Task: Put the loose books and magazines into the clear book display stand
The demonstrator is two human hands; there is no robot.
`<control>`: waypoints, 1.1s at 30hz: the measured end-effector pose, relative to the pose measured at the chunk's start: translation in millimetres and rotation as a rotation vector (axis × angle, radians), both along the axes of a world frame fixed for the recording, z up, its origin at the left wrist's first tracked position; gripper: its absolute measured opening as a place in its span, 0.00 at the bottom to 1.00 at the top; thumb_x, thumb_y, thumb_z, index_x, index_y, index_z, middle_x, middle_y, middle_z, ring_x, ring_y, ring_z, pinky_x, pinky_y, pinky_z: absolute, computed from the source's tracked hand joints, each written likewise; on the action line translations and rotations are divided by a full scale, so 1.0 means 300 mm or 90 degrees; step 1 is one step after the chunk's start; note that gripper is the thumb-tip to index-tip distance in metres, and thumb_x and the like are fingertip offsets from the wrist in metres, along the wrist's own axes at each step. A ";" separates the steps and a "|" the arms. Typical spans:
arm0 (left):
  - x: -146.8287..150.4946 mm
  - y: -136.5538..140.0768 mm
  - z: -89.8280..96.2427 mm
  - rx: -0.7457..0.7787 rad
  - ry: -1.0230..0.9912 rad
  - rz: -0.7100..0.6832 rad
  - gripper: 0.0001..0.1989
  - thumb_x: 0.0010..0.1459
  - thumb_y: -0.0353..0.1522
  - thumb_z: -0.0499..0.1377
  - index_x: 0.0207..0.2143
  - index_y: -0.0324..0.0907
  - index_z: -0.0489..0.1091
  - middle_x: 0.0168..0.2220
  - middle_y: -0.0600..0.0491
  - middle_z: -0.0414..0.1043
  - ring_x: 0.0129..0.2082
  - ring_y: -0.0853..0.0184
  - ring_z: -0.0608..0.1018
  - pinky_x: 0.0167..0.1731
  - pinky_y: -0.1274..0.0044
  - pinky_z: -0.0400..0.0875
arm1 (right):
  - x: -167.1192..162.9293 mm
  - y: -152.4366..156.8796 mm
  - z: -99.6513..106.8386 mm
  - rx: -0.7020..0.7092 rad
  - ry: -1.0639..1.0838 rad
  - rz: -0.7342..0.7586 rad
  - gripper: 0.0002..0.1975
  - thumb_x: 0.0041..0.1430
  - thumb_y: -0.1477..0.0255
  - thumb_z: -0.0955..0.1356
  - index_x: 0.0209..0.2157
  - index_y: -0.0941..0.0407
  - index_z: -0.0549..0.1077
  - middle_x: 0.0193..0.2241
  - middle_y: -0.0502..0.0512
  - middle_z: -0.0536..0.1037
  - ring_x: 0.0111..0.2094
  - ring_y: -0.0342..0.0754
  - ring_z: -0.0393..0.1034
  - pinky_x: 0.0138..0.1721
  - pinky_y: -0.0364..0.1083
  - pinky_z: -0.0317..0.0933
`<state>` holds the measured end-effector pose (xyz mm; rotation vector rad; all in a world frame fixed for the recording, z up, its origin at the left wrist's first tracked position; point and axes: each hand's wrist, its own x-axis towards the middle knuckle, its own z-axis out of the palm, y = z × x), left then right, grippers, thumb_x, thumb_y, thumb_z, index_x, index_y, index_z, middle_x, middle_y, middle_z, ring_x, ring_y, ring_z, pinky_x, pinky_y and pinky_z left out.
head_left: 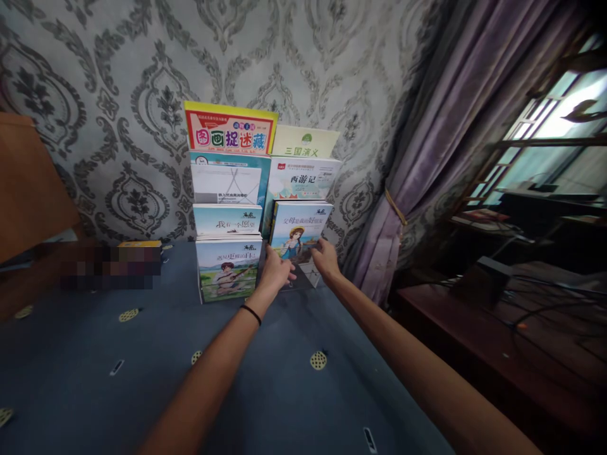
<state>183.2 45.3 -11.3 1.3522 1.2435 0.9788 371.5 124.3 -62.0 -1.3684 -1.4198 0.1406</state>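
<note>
Both hands on the front book of the right-hand column, standing upright in a tiered rack at the far edge of the blue cloth point(142, 379).

Left hand point(275, 272): closed on the left edge of the girl-cover book point(298, 237), thumb on the cover, thin black band on the wrist.

Right hand point(326, 259): fingers pressed on the cover near its lower right; full closure not discernible.

Girl-cover book: frontmost and lowest of the right column, touching the book with a boy on the cover point(228, 268) just to its left.

Behind, stepped upward: white-and-red title book point(303, 179), pale green-topped book point(306, 142).

Left column, near to far: boy cover, pale blue book point(227, 220), teal book point(230, 180), yellow-and-red book point(230, 129).

Patterned grey wallpaper point(118, 95) behind the rack. Purple curtain point(427, 158) to the right; dark wooden desk point(497, 328) with cables further right.
</note>
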 end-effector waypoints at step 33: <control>-0.048 -0.008 -0.013 0.011 -0.004 -0.048 0.32 0.65 0.26 0.51 0.66 0.46 0.39 0.33 0.56 0.73 0.20 0.76 0.74 0.20 0.87 0.67 | -0.025 -0.024 -0.031 0.024 0.144 -0.026 0.19 0.46 0.69 0.63 0.40 0.57 0.75 0.34 0.57 0.80 0.38 0.55 0.71 0.44 0.52 0.66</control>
